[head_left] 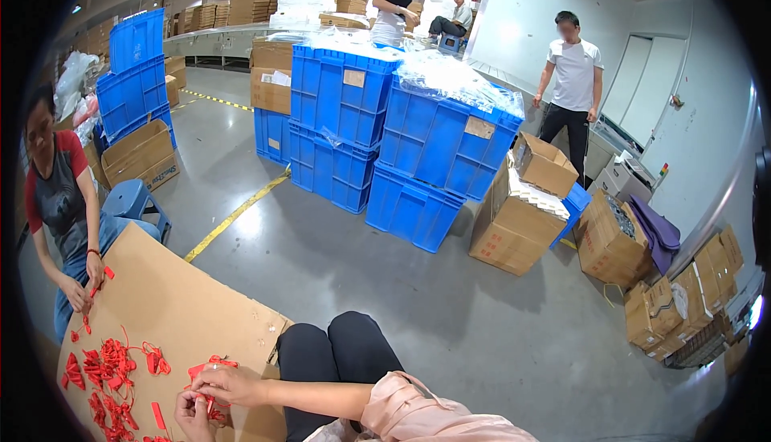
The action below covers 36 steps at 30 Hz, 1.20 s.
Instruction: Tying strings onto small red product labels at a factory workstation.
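Both hands meet at the desk's (pixel 185 313) near edge: the left hand (pixel 195 415) and right hand (pixel 229 384) pinch one red tassel (pixel 210 398), other red tassels (pixel 112 366) scattered alongside.

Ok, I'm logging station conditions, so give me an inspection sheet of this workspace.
Surface: brown cardboard sheet used as worktop.
Job's things: red ribbon piece between both hands; red ribbon pile beside them.
Clutter: loose red bits across the sheet.
Hands: left hand and right hand pinch the ribbon piece; a co-worker's hands work at the sheet's far edge.
Cables: nothing seen.
Surroundings: stacked blue crates, cardboard boxes, blue stool, people standing behind.
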Tool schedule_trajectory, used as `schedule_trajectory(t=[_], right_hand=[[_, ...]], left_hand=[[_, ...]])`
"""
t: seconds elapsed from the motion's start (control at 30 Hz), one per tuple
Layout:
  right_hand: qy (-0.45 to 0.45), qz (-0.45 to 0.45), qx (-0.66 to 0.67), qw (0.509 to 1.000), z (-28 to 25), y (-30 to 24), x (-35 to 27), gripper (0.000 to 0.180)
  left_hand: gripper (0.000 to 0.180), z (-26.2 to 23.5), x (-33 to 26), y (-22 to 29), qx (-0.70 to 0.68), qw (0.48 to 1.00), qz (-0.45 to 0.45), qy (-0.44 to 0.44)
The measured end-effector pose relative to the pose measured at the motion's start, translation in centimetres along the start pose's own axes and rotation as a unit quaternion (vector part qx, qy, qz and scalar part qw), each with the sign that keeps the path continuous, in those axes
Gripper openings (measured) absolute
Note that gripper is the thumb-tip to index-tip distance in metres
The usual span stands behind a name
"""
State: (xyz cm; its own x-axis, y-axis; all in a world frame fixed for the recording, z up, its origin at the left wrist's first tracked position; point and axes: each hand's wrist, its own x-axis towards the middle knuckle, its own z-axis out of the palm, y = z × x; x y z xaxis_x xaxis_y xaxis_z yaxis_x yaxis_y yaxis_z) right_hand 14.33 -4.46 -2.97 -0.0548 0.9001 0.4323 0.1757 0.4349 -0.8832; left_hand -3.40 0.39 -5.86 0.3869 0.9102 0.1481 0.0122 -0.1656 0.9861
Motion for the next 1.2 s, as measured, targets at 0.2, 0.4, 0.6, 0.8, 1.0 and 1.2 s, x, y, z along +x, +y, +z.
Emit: schedule_trajectory(t=[0.2, 0.4, 0.6, 0.8, 1.0, 1.2], right_hand=[[-0.037, 0.007, -0.016, 0.999, 0.1, 0.0, 0.0, 0.015], [-0.013, -0.01, -0.002, 1.0, 0.6, 0.6, 0.0, 0.014], [0.001, -0.004, 0.047, 0.999, 1.2, 1.5, -0.1, 0.013], [-0.01, 0.125, 0.22, 0.967, 1.5, 2.6, 0.2, 0.011], [-0.065, 0.106, 0.323, 0.938, 1.7, 2.8, 0.3, 0.01], [-0.097, 0.131, 0.321, 0.933, 1.0, 1.4, 0.2, 0.011]], left_hand=[[0.005, -0.3, -0.1, -0.4, -0.013, 1.0, 0.006, 0.002], [0.011, -0.1, -0.4, 1.7, -0.064, 0.992, -0.111, -0.006], [0.014, 0.8, -0.6, 2.0, -0.088, 0.982, -0.143, -0.09], [0.016, -0.6, -0.1, 0.8, -0.048, 0.991, -0.125, -0.023], [0.017, -3.6, 0.8, -2.6, -0.057, 0.994, -0.04, 0.09], [0.021, -3.7, 0.7, -1.8, 0.01, 0.994, -0.049, 0.093]])
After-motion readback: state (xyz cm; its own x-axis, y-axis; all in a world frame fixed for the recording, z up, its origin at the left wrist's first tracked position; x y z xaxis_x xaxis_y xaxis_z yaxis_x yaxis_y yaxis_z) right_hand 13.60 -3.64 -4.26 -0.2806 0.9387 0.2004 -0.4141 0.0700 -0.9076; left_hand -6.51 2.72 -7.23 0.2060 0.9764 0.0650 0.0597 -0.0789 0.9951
